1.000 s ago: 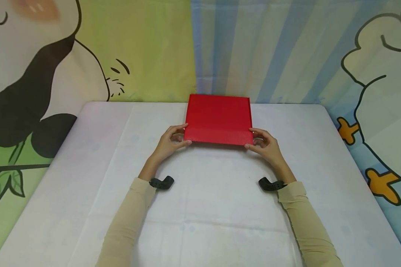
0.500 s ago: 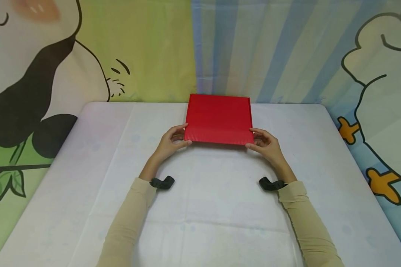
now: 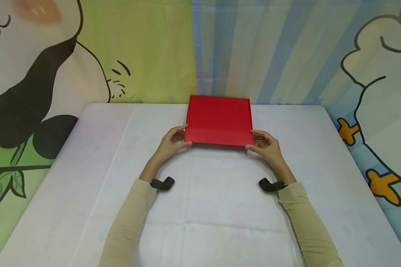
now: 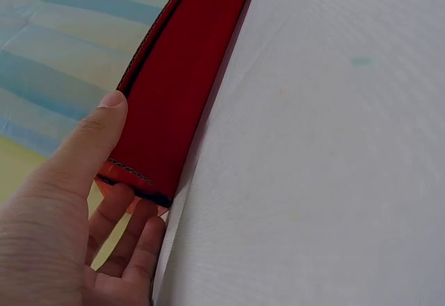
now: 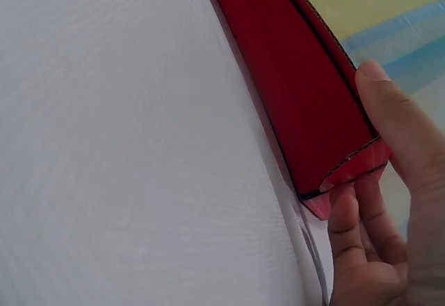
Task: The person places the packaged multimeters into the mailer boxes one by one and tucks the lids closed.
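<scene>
A flat red cardboard box (image 3: 218,120) lies at the far edge of the white table, its lid facing up. At its near left corner, my left hand (image 3: 168,142) holds on with the thumb at the lid's front edge and the fingers by the side. My right hand (image 3: 266,145) grips the near right corner in much the same way. In the left wrist view, the box's dark red front wall (image 4: 184,76) sits below the slightly raised lid edge. A small side flap (image 5: 354,167) shows beside my fingers in the right wrist view. The inside of the box is hidden.
A white cloth covers the table (image 3: 217,207). Directly behind the box hangs a striped and yellow-green curtain (image 3: 147,52). Printed cartoon figures flank both sides. Each wrist carries a black strap with a camera, such as the left wrist camera (image 3: 165,183).
</scene>
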`<control>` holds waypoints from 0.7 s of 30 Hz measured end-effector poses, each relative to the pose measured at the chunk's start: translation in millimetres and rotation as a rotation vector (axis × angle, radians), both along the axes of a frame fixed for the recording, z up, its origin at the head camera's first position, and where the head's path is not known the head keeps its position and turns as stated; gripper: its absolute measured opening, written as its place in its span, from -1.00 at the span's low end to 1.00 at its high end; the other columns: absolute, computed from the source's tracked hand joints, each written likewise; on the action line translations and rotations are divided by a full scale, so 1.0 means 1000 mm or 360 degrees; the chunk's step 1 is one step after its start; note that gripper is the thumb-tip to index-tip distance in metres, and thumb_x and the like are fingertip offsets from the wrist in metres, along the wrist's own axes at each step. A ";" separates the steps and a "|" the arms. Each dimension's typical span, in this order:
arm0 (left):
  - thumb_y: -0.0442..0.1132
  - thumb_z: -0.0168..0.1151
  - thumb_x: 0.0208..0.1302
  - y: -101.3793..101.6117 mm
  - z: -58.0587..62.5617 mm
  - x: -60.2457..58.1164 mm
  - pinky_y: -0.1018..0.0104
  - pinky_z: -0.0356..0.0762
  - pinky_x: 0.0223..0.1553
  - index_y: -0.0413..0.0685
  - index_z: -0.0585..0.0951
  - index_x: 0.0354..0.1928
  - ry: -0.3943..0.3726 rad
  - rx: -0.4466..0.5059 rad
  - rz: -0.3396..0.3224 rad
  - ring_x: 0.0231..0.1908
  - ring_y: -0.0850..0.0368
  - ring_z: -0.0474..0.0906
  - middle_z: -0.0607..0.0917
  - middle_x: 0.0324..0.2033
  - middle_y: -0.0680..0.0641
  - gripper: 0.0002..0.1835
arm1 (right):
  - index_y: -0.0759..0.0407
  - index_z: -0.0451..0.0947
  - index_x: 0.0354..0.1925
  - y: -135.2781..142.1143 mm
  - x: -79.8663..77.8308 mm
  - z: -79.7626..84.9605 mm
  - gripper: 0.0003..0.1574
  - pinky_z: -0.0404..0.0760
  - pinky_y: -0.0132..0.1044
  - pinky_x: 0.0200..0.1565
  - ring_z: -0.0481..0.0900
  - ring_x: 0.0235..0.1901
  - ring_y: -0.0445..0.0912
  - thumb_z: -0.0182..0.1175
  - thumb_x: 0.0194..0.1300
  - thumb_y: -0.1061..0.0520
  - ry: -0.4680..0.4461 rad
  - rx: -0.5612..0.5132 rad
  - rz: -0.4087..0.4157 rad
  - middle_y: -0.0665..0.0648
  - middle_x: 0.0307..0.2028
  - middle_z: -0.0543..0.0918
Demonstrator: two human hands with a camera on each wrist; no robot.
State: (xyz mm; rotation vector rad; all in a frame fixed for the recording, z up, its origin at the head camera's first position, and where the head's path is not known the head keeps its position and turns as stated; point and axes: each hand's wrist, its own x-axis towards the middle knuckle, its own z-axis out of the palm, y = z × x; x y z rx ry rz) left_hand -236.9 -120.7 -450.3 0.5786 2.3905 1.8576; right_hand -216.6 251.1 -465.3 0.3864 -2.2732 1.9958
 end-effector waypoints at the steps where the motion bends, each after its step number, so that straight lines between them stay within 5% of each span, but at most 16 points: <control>1: -0.33 0.40 0.02 0.001 0.003 0.002 0.07 0.39 0.20 -0.11 0.34 0.30 0.0001 -0.0007 -0.0005 0.06 0.01 0.40 0.46 0.04 -0.21 -0.26 | 0.27 0.42 0.16 0.000 0.000 0.000 -0.27 0.55 -0.55 -0.23 0.48 -0.17 -0.17 0.38 -0.03 0.37 -0.0001 0.0001 0.0003 0.05 -0.13 0.51; 8: -0.31 0.38 0.04 0.002 0.008 0.005 0.05 0.36 0.22 -0.07 0.33 0.30 -0.0042 -0.0023 -0.0009 0.07 -0.03 0.39 0.45 0.02 -0.21 -0.27 | 0.31 0.30 0.23 0.000 0.000 0.001 -0.15 0.59 -0.53 -0.19 0.53 -0.30 -0.14 0.35 -0.06 0.46 0.0004 -0.0149 0.0122 0.17 -0.15 0.46; 14: -0.27 0.38 0.06 0.001 0.008 0.005 0.06 0.34 0.24 -0.03 0.32 0.31 -0.0065 -0.0041 -0.0012 0.07 -0.04 0.39 0.45 0.02 -0.20 -0.27 | 0.42 0.31 0.19 -0.001 0.001 0.001 -0.20 0.56 -0.52 -0.12 0.48 -0.14 -0.15 0.28 -0.07 0.57 0.0126 -0.0034 0.0231 0.12 -0.05 0.42; 21: -0.33 0.38 0.05 0.003 0.006 0.003 0.04 0.34 0.23 -0.09 0.32 0.30 -0.0027 0.0004 -0.0025 0.06 -0.04 0.39 0.45 0.00 -0.22 -0.27 | 0.59 0.34 0.09 -0.009 0.008 0.016 -0.29 0.54 -0.50 -0.09 0.45 -0.12 -0.13 0.18 -0.12 0.69 0.0281 0.0054 0.0110 0.30 -0.08 0.41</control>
